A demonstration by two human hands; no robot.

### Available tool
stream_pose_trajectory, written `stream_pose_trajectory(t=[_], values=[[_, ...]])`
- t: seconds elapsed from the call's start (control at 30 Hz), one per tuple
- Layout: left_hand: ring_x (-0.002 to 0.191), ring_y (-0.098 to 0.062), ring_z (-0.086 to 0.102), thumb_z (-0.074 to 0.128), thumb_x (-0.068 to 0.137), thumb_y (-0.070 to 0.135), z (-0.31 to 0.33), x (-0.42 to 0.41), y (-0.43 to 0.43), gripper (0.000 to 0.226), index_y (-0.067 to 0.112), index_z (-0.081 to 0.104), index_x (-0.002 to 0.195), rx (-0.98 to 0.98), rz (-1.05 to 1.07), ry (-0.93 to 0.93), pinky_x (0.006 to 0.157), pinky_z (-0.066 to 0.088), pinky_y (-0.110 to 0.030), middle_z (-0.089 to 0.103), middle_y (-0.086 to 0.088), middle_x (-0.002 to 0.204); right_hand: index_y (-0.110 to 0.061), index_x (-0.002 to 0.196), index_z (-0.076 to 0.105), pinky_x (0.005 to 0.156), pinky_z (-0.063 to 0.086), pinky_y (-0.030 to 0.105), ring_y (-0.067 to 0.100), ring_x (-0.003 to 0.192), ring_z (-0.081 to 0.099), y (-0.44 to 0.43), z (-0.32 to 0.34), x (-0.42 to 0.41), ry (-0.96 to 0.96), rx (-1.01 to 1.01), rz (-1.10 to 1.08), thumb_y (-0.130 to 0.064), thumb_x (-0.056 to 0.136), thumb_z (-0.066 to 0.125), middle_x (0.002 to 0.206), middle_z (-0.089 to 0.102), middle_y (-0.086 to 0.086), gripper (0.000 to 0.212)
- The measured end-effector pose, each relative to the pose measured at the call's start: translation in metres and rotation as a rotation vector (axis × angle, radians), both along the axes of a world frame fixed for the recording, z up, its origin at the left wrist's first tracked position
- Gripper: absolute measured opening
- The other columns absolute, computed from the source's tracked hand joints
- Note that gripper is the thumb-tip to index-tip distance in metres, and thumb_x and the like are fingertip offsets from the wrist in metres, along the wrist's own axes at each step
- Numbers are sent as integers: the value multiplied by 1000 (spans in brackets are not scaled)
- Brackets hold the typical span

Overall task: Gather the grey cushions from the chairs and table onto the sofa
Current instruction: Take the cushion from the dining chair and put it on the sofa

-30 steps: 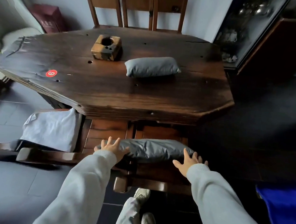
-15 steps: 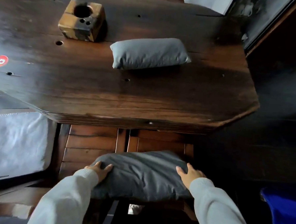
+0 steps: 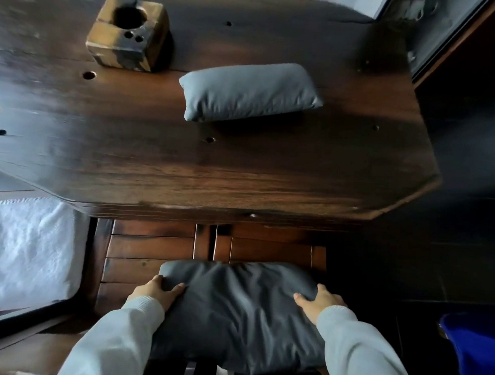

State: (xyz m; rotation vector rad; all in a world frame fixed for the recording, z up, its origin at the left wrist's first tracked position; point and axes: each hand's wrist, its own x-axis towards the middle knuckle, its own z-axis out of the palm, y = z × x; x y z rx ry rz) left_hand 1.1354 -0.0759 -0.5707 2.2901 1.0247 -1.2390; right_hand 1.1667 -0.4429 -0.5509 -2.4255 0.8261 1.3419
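1. The person's left hand (image 3: 156, 293) grips the left edge of the dark grey cushion (image 3: 240, 310). The thumb lies on the top of the fabric and the fingers curl around the edge.
2. The right hand (image 3: 319, 303) grips the right edge of the same cushion in the same way, with the thumb on top and the fingers bent over the side.
3. The dark grey cushion is over the slatted seat of a wooden chair (image 3: 151, 248), between the two hands. Its fabric is wrinkled where the hands press it. It is not possible to tell if it is lifted or rests on the seat.
4. A lighter grey cushion (image 3: 250, 91) lies flat on the dark wooden table (image 3: 212, 171), well apart from the hands, toward the right half of the tabletop.
5. A wooden block (image 3: 128, 35) with one big round hole and two small holes stands on the table, near the upper left of this cushion.
6. A white cloth (image 3: 22, 253) covers the seat at the left, and a blue object (image 3: 478, 357) is at the right edge.
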Motion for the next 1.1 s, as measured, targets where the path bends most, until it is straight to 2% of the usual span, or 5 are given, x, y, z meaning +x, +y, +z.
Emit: stream_pose_trajectory(t=[0.3, 0.63, 0.77, 0.97, 1.1], values=[[127, -29, 57, 61, 85, 68, 99, -3, -26, 74, 29, 48, 146, 12, -31, -137, 97, 45, -32, 59, -5, 141, -24, 162, 31, 104, 49, 43, 33, 135, 55, -31, 82, -19, -148, 31, -45, -72, 90, 57, 155, 47, 11, 91], [122, -30, 60, 67, 81, 67, 252, -84, -58, 70, 25, 59, 136, 118, -75, -528, 97, 49, -34, 64, -7, 134, -20, 156, 43, 89, 48, 40, 34, 129, 59, -74, 229, -83, -525, 151, 20, -71, 86, 63, 147, 54, 12, 89], [122, -32, 59, 70, 79, 65, 304, -150, -65, 64, 21, 65, 126, 150, 11, -707, 97, 46, -33, 64, -9, 133, -20, 154, 46, 102, 46, 42, 35, 133, 55, -82, 290, -115, -682, 213, 109, -68, 84, 68, 147, 57, 13, 88], [136, -33, 49, 80, 78, 51, 356, -250, -45, 81, 14, 52, 144, 151, 268, -1026, 109, 35, -35, 57, -13, 145, -20, 163, 29, 117, 34, 40, 35, 146, 43, -46, 337, -155, -876, 410, 134, -50, 80, 84, 160, 45, 13, 104], [134, -32, 52, 92, 69, 38, 390, -323, -14, 94, 16, 47, 148, 120, 536, -1190, 109, 35, -32, 57, -12, 146, -18, 166, 23, 120, 28, 39, 32, 151, 37, 0, 362, -182, -872, 586, 49, -32, 74, 93, 167, 34, 10, 116]])
